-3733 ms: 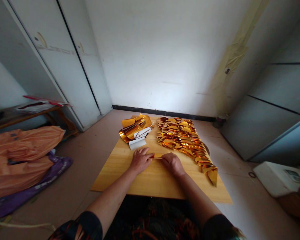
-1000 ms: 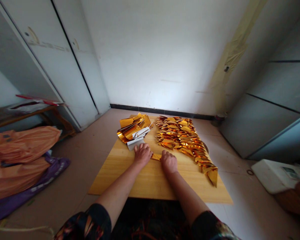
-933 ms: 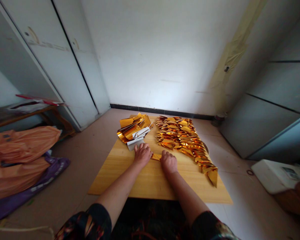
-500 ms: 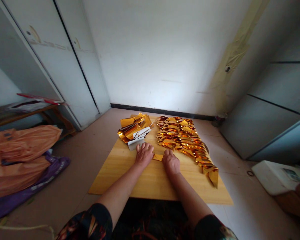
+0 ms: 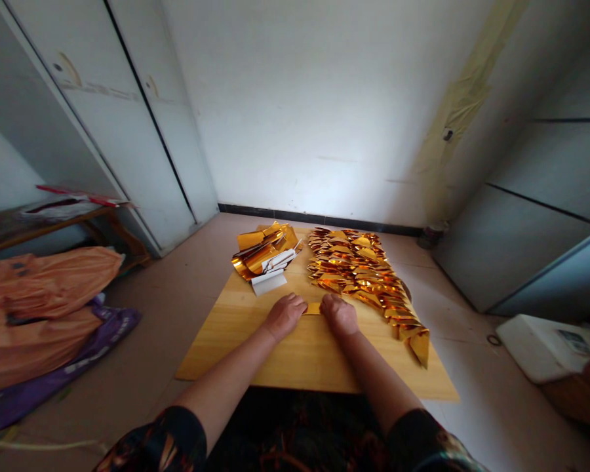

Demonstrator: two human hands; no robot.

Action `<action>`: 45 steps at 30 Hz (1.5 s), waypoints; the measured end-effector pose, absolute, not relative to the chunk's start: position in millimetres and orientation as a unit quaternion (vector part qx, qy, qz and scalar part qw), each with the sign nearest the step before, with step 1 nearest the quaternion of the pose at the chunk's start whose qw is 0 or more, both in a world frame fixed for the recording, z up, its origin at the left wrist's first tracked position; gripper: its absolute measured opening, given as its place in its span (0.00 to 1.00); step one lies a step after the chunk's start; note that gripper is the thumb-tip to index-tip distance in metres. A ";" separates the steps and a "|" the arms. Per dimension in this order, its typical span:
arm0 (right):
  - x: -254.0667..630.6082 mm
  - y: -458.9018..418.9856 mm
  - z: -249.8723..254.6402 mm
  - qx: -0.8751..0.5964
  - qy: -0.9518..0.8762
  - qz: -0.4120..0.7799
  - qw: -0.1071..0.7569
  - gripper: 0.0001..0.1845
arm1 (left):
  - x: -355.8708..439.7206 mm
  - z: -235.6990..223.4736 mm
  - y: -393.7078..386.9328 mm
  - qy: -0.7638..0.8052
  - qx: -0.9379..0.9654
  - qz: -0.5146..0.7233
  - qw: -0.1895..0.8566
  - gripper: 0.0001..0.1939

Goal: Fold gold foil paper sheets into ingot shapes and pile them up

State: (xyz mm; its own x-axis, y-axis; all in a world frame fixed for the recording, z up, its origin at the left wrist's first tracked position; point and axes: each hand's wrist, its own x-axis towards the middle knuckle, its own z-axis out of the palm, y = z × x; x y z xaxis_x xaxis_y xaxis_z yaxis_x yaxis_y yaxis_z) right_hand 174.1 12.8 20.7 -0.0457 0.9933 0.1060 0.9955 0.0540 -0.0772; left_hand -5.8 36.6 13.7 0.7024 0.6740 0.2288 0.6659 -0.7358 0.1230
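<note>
Between my hands a narrow folded piece of gold foil paper (image 5: 314, 308) lies on the wooden board (image 5: 226, 351). My left hand (image 5: 286, 313) is closed on its left end, fingers curled down. At the other end, my right hand (image 5: 340, 314) grips it, its fingertips mostly hidden under the knuckles. Beyond my left hand is a loose pile of gold foil sheets (image 5: 263, 252), some showing their white backs (image 5: 269, 282). Rows of folded gold foil pieces (image 5: 349, 262) spread over the board's right side, the line running down toward the near right corner.
A white wall (image 5: 299, 118) with a dark skirting stands behind the board. Grey cabinets (image 5: 93, 98) rise at the left, near an orange cloth heap (image 5: 44, 308) on a purple bag (image 5: 103, 341). At right are a grey cabinet-like unit (image 5: 531, 196) and a white box (image 5: 545, 347).
My left hand has drawn back from beside the sheet pile to the strip, its fingers curling in. The right hand has shifted slightly, still on the strip.
</note>
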 end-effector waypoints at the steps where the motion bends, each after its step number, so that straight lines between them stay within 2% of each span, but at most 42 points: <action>1: 174.5 13.4 20.9 -0.689 -0.722 -0.007 0.064 0.09 | -8.5 13.3 32.8 0.359 0.923 0.136 0.012 0.12; 9: 162.7 4.6 24.3 -0.740 -0.668 0.017 0.077 0.08 | -19.5 18.2 8.2 0.368 0.919 0.141 -0.005 0.19; 14: 146.5 -7.9 28.1 -0.774 -0.625 0.013 0.102 0.18 | -17.6 18.4 7.6 0.379 0.913 0.151 0.005 0.18; 17: 141.0 -9.2 29.0 -0.788 -0.605 0.024 0.113 0.20 | -17.8 17.2 8.3 0.382 0.911 0.155 0.004 0.18; 28: 159.3 -7.0 31.2 -0.783 -0.602 0.101 0.115 0.09 | -18.9 17.7 7.3 0.380 0.913 0.152 0.011 0.18; 37: 171.8 -1.1 28.5 -0.785 -0.591 0.140 0.121 0.14 | -18.4 18.9 6.4 0.380 0.914 0.145 0.005 0.17; 45: 174.0 -0.4 26.5 -0.780 -0.595 0.137 0.137 0.15 | -18.5 24.4 0.8 0.378 0.916 0.137 -0.004 0.13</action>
State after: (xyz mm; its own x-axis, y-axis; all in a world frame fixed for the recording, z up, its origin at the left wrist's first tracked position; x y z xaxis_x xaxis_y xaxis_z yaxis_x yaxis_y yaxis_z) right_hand 174.0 -0.4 26.5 0.2551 0.9656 -0.0506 0.8907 -0.2550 -0.3764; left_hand -18.5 0.8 24.4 0.6772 0.6905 0.2542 0.6926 -0.7148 0.0966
